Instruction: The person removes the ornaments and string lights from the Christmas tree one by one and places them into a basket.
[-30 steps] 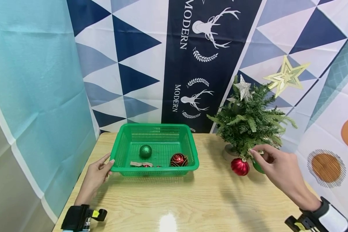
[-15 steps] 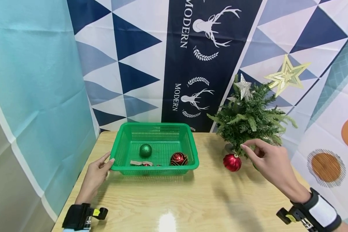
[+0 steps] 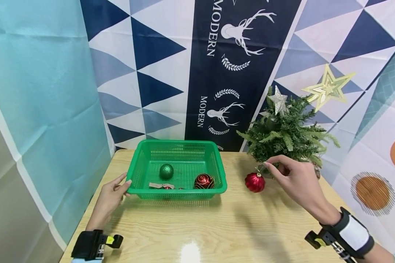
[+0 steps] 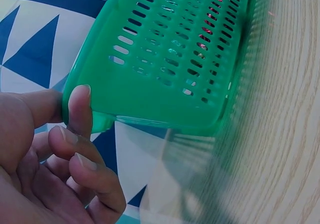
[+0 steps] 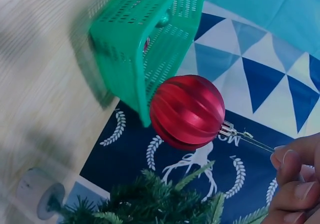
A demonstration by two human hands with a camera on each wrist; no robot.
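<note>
My left hand [image 3: 108,197] pinches the left front corner of the green plastic basket [image 3: 222,166] between thumb and forefinger; the left wrist view shows the thumb [image 4: 80,107] on its rim. With its fingertips, my right hand [image 3: 294,179] holds the thin gold string [image 5: 257,143] of a ridged red Christmas bauble [image 3: 255,182]. That bauble hangs above the table, between the basket and a small Christmas tree [image 3: 279,135]. Inside the basket lie a glittery green bauble [image 3: 166,171], a red bauble with gold swirls [image 3: 204,181] and a beige strip [image 3: 161,186]. The front wall partly hides smaller red pieces.
The tree stands at the back right of the wooden table [image 3: 184,226], bearing a silver star [image 3: 278,100] and a large gold star [image 3: 329,87]. Its pale round base [image 5: 40,191] shows in the right wrist view. Patterned cloth [image 3: 161,80] hangs behind the table.
My right hand has moved left, carrying the red bauble from the tree's lower branches toward the basket. A green bauble near the tree is now hidden behind that hand. The left hand stays at the basket.
</note>
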